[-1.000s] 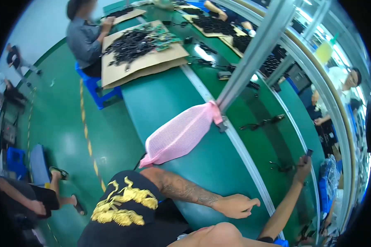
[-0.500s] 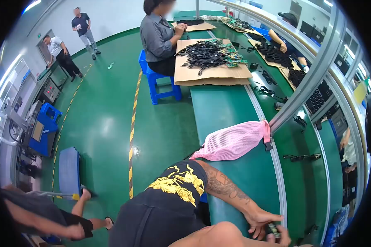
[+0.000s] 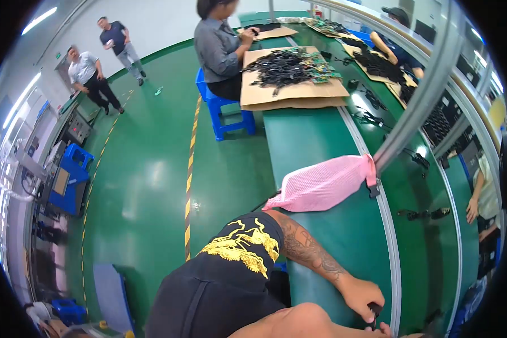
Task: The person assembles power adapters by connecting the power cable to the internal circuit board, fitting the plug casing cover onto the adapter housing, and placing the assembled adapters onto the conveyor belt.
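My left hand [image 3: 363, 297], at the end of the tattooed arm, is closed round a small black object [image 3: 374, 308] near the bottom edge of the view. Just below it, my right hand [image 3: 382, 330] pinches the lower end of the same object, mostly cut off by the frame. Both hands are over the green table [image 3: 315, 281], beside its metal rail. A pink mesh pouch [image 3: 327, 183] lies beyond my left arm, against a metal post.
Cardboard [image 3: 293, 100] bears a heap of black cables and green boards [image 3: 287, 69]. A co-worker [image 3: 217, 53] sits there on a blue stool [image 3: 231, 115]. A metal post [image 3: 419, 93] rises at right. Black cable parts [image 3: 425, 214] lie on the belt. Two people stand far left.
My right hand has come back from the belt at right with a dark object and met my left hand, which has closed on it. The view has swung left; the two standing people have moved.
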Motion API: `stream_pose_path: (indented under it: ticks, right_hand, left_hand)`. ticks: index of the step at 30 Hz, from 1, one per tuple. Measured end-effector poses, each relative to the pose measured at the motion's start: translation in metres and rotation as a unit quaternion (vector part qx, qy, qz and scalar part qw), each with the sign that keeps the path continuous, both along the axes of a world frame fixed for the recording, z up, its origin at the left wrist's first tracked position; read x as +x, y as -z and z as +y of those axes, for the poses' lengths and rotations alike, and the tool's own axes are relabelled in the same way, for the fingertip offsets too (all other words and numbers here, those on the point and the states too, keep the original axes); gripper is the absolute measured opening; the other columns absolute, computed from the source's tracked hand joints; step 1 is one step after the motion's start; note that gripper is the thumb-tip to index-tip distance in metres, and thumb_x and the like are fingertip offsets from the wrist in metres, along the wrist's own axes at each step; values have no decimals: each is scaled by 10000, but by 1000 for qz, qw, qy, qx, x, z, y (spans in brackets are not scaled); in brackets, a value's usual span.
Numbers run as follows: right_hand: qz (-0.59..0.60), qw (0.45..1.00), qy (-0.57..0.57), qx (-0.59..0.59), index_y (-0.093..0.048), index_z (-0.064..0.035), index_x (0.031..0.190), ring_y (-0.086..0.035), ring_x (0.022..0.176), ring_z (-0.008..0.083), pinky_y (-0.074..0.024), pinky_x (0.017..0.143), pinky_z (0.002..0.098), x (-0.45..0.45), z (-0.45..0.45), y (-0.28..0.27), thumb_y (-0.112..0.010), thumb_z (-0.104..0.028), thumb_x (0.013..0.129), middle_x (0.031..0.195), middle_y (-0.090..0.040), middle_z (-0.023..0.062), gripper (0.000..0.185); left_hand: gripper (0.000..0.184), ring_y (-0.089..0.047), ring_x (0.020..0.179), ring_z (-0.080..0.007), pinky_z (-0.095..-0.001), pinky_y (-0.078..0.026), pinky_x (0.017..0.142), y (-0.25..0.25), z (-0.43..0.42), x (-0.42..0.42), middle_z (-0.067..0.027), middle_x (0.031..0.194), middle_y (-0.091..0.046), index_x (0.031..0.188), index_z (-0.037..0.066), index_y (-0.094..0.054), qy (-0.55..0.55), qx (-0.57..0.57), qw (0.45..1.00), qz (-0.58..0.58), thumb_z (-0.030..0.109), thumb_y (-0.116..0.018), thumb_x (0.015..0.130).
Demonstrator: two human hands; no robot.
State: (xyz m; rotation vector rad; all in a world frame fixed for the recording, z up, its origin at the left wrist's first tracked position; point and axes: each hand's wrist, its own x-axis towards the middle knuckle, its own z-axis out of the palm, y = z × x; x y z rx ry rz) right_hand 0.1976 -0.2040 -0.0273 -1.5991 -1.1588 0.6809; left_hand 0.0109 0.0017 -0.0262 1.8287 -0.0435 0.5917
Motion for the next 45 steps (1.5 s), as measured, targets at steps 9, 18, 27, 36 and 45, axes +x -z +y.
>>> stream_pose_path:
  ticks: [9,18,27,36,45]
  right_hand:
    - [-125,984,128,-5,-774,20,923,-672,761,137,-511,682,271,-44,19,-53,-830,-49,869,848,-747,85,104]
    - [-37,998,34,26,-791,-8,987,-727,760,199,-563,684,311,-55,11,-47,-849,-39,855,893,-769,119,148]
    - [-135,990,14,26,-787,-19,980,-719,786,238,-566,710,329,-70,16,-45,-872,-38,838,905,-763,120,167]
    - [-97,993,52,45,-787,-25,963,-737,803,262,-578,716,357,-51,7,-59,-844,-45,857,914,-774,126,122]
    - [37,987,53,146,-791,-14,997,-715,757,210,-557,677,337,-50,9,-24,-808,-47,890,893,-764,111,113]
  left_hand:
    - [417,-746,866,-391,-483,-591,740,-12,3,-14,-176,997,-753,1199,43,-688,-55,166,974,146,347,-756,921]
    - [282,-708,770,-370,-456,-540,702,-40,2,-10,-175,881,-726,1096,-6,-661,65,34,970,230,225,-699,939]
    - [216,-672,733,-293,-440,-506,678,-25,17,-8,-161,815,-700,1040,1,-681,164,-78,968,176,170,-663,906]
    - [400,-664,719,-205,-386,-545,702,-35,2,-5,-116,767,-681,993,-29,-674,181,-91,942,267,331,-525,1088]
    - [585,-530,641,-83,-247,-394,550,-41,-10,-8,-28,824,-640,1077,22,-673,99,-127,908,388,561,-453,1020]
